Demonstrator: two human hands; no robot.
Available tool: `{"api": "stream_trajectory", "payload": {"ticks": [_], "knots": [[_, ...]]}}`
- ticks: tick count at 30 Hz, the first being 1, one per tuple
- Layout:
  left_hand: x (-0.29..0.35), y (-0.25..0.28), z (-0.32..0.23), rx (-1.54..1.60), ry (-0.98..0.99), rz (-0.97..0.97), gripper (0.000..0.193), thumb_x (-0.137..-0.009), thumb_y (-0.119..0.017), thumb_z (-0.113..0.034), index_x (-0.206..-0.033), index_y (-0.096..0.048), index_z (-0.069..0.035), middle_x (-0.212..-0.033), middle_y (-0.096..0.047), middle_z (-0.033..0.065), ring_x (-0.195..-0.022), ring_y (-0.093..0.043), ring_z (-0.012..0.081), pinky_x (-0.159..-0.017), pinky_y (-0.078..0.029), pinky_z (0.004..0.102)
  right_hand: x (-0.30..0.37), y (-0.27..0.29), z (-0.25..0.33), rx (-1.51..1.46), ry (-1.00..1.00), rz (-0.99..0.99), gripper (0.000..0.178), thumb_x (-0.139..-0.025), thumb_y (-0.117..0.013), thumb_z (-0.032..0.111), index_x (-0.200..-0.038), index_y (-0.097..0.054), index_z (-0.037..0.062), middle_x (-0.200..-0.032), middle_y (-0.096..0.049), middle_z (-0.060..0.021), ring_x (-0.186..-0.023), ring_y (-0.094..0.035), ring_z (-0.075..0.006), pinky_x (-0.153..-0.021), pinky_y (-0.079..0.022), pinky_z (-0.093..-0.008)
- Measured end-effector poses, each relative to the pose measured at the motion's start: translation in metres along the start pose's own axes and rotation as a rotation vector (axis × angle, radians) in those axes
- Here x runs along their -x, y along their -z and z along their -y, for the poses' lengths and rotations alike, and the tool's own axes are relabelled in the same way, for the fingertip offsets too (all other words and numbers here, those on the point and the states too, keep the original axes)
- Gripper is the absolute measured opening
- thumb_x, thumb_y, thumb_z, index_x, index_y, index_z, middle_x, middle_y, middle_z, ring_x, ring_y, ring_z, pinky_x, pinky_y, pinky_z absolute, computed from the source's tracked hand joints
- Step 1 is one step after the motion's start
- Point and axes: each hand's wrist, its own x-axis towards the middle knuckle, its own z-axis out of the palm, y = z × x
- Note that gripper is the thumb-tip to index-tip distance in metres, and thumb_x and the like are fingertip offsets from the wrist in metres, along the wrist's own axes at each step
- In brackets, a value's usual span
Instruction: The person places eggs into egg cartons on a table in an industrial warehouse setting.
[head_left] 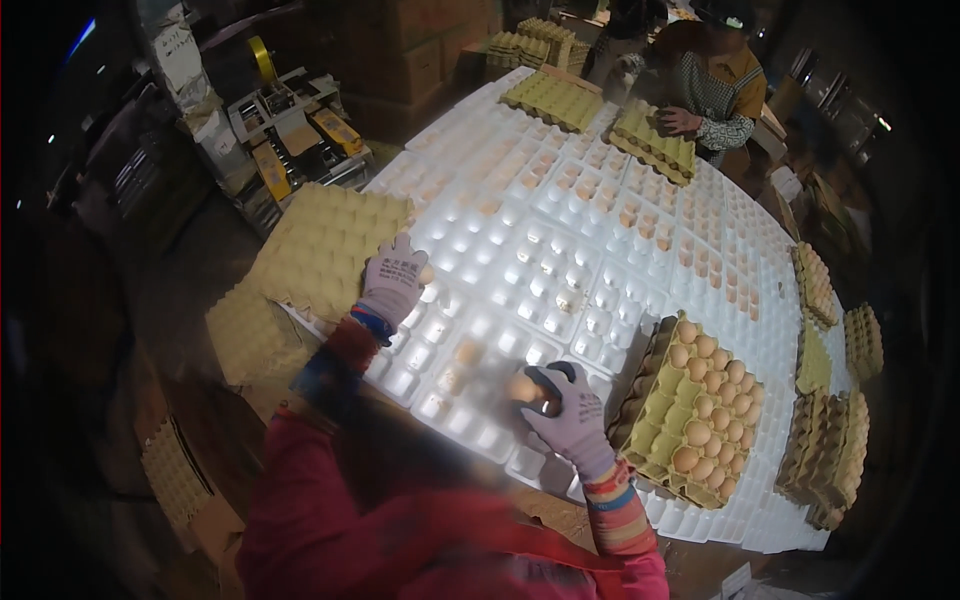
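Observation:
Both my hands wear pale lilac work gloves. My left hand (394, 279) is closed round a brown egg (427, 274), beside the edge of a yellowish pulp egg tray (325, 245) whose cups hold no eggs. Lower and nearer the middle, my right hand (568, 412) has its dark-tipped fingers curled round a brown egg (521, 387) above a white moulded tray (440, 408). Whether more eggs are in its palm is hidden. Right of that hand stands a stack of pulp trays (650, 425), its top one partly filled with brown eggs (715, 400).
White trays (470, 235) cover the table, many with eggs in their cups. Across it a person (715, 95) touches another pulp tray (655, 140). More egg stacks (825, 455) stand at the right edge. A roller machine (295, 130) is at the far left.

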Motion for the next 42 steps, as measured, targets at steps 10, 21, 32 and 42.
{"api": "stream_trajectory", "payload": {"ticks": [10, 21, 32, 42], "knots": [[-0.081, -0.064, 0.027, -0.139, -0.293, 0.196, 0.028, -0.086, -0.059, -0.018, -0.113, -0.059, -0.019, -0.11, -0.056, 0.0062, -0.101, -0.058, 0.0277, -0.083, -0.047, 0.0401, -0.182, -0.123, 0.05, 0.242, 0.006, 0.1, 0.041, -0.078, -0.068, 0.036, -0.112, -0.061, 0.0145, -0.111, -0.052, -0.0185, -0.099, -0.059, -0.0361, -0.085, -0.05, -0.0457], [-0.167, -0.105, 0.062, 0.829, 0.121, -0.037, 0.036, -0.086, -0.061, -0.026, -0.119, -0.064, -0.012, -0.12, -0.059, 0.0164, -0.105, -0.058, 0.0372, -0.093, -0.048, 0.0413, -0.264, -0.154, 0.026, 0.323, -0.013, 0.041, 0.045, -0.088, -0.059, 0.031, -0.132, -0.052, 0.0235, -0.115, -0.056, -0.011, -0.099, -0.059, -0.03, -0.081, -0.05, -0.0436], [-0.192, -0.161, 0.033, 0.655, -0.112, -0.029, 0.035, -0.086, -0.058, -0.02, -0.12, -0.061, -0.009, -0.122, -0.057, 0.0181, -0.112, -0.053, 0.0367, -0.098, -0.043, 0.0462, -0.242, -0.14, -0.009, -0.009, 0.24, -0.52, 0.05, -0.081, -0.061, 0.024, -0.128, -0.056, 0.01, -0.122, -0.055, -0.0156, -0.112, -0.05, -0.0356, -0.099, -0.037, -0.0481], [-0.117, -0.01, -0.11, 1.011, -0.55, -0.043, 0.048, -0.077, -0.074, -0.015, -0.123, -0.062, -0.011, -0.123, -0.057, 0.0143, -0.114, -0.053, 0.0333, -0.099, -0.042, 0.0436, 0.068, 0.133, -0.1, 0.52, -0.415, -0.578, 0.03, -0.077, -0.066, 0.024, -0.105, -0.067, 0.0112, -0.099, -0.062, -0.0119, -0.087, -0.061, -0.0313, -0.078, -0.048, -0.0425]]}}
